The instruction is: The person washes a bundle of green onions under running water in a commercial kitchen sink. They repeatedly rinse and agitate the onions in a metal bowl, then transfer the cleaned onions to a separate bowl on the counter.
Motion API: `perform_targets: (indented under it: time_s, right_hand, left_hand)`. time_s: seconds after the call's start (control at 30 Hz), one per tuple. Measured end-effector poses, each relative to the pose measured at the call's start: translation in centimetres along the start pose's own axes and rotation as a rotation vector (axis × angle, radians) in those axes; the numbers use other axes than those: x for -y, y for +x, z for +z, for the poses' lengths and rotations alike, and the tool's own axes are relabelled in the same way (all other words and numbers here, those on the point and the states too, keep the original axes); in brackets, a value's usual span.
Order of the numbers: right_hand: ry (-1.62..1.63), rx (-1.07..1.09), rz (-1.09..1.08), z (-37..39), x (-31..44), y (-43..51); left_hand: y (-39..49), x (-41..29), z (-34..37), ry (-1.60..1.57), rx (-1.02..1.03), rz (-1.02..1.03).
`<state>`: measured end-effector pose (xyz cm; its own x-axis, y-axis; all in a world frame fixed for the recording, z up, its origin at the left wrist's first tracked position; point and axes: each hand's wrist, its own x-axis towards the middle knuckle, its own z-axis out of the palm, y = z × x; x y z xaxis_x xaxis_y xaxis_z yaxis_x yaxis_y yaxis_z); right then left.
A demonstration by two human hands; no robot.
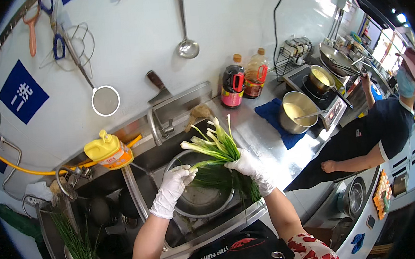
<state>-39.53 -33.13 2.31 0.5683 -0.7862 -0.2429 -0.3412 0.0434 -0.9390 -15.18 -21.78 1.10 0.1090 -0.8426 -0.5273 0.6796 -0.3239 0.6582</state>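
Observation:
A bunch of spring onions (217,143), white ends up, is gripped in my gloved right hand (247,164) above the sink. My left hand (177,185), also in a white glove, pinches the pale end of one stalk that sticks out to the left of the bunch. The dark green leaves hang down below and behind my right hand. Under both hands a wide metal basin (202,203) stands in the right sink bowl. More green onions (78,249) lie in a metal bowl at the lower left.
A faucet (154,128) rises behind the basin, with a yellow jug (108,152) to its left. Sauce bottles (232,85) and a pot (297,113) on a blue cloth (272,113) stand on the right counter. A co-worker (372,134) stands at the right by the stove.

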Motion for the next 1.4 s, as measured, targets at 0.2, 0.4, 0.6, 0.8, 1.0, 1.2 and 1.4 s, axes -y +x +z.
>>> perform_targets:
  time_s: [0.2,0.4,0.6,0.8,1.0,1.2,1.4]
  right_hand:
    - [0.08,0.071,0.07,-2.4,-0.5,-1.2]
    - [0.014,0.055,-0.158,-3.4,-0.2,-2.7]
    - [0.106,0.125,-0.234,-2.2,0.1,-1.9]
    - [0.1,0.173,-0.224,-1.3,-0.1,-0.6]
    - [0.105,0.194,-0.172,-1.0,-0.6,0.4]
    - [0.078,0.178,-0.139,-1.3,-1.8,0.5]
    - [0.065,0.12,-0.044,-2.6,-3.0,0.4]
  left_hand:
    - [-1.0,0.2,3.0,0.079,0.082,0.09]
    - [-2.8,0.2,2.7,0.412,0.092,0.013]
    - [-4.5,0.0,1.5,0.489,0.186,-0.128]
    - [-5.5,-0.6,1.1,0.6,0.144,-0.146]
    - [-5.7,-0.2,1.3,0.631,0.004,-0.053]
    - [-5.0,-0.4,1.9,0.629,-0.02,0.017]
    - [-5.0,-2.2,1.7,0.566,-0.001,-0.008]
